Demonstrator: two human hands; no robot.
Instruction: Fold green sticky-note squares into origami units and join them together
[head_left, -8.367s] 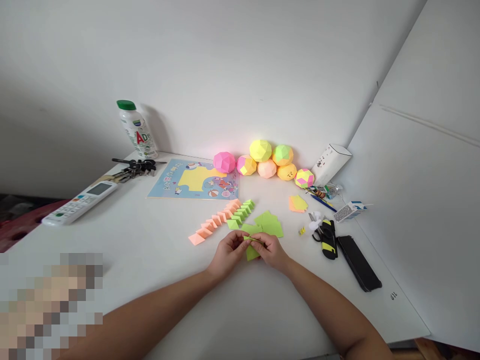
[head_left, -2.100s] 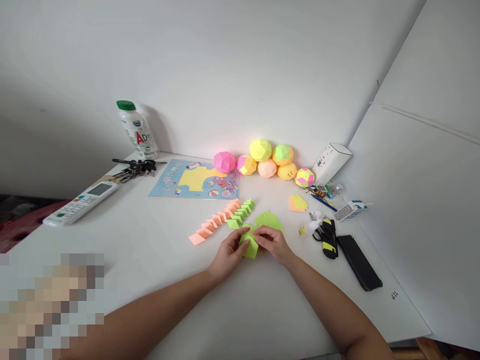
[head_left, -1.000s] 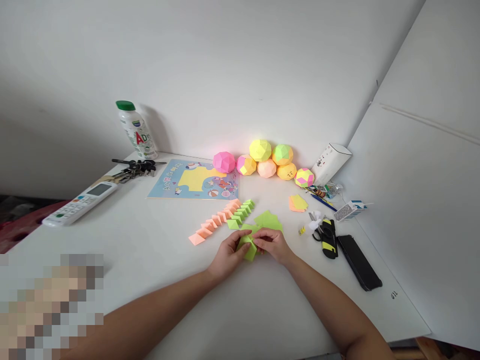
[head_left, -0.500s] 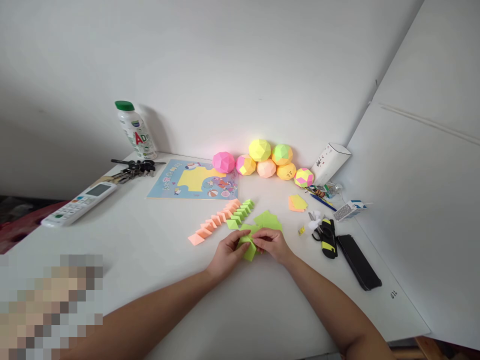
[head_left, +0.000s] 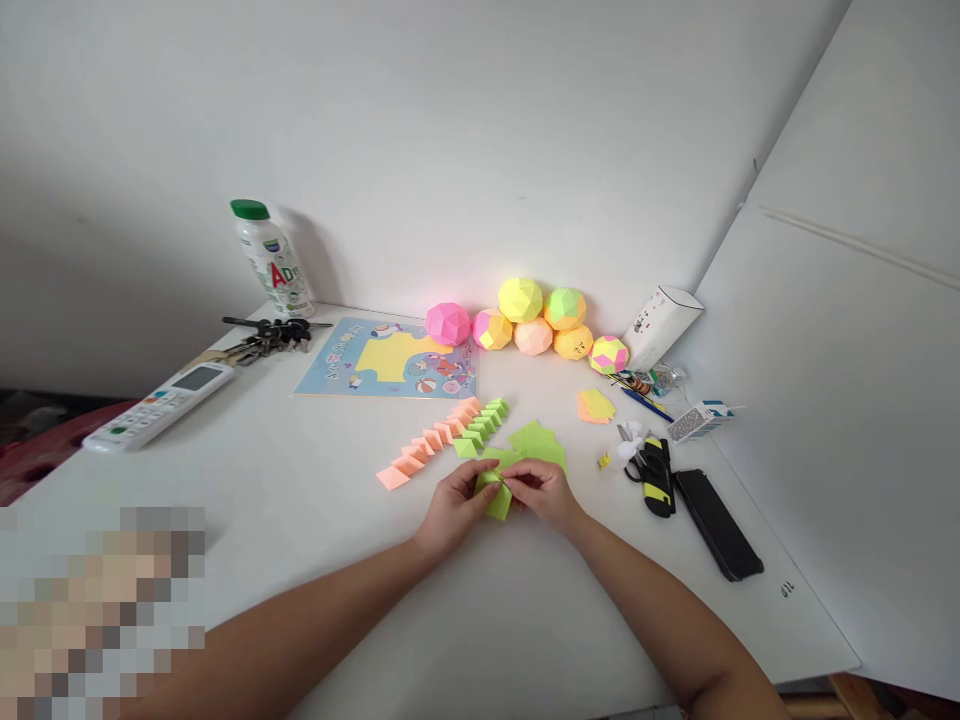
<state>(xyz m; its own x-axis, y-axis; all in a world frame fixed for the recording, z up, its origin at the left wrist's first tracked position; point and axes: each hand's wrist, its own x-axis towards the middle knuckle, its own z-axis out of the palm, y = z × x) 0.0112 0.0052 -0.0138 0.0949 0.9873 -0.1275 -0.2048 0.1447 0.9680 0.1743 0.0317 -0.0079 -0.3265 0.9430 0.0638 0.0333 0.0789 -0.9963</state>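
A small piece of green paper (head_left: 495, 502) is held between my hands above the white table. My left hand (head_left: 455, 505) is closed on its left side, thumb on top. The fingertips of my right hand (head_left: 546, 490) pinch its upper right edge, so part of the paper is covered. Just beyond my hands lie flat green paper sheets (head_left: 541, 443). Farther left, folded green pieces (head_left: 480, 428) stand in a row beside a longer row of folded peach pieces (head_left: 429, 445).
Several faceted paper balls (head_left: 520, 300) sit against the wall. A blue printed card (head_left: 322, 370), bottle (head_left: 271, 260), keys (head_left: 262, 340) and remote control (head_left: 161, 408) are on the left. Right are yellow paper pieces (head_left: 596, 405), scissors (head_left: 634, 470), a black-and-yellow cutter (head_left: 658, 480) and black phone (head_left: 718, 525).
Hardly anything differs. The green paper stays between my fingers, with only a very slight shift of my right hand.
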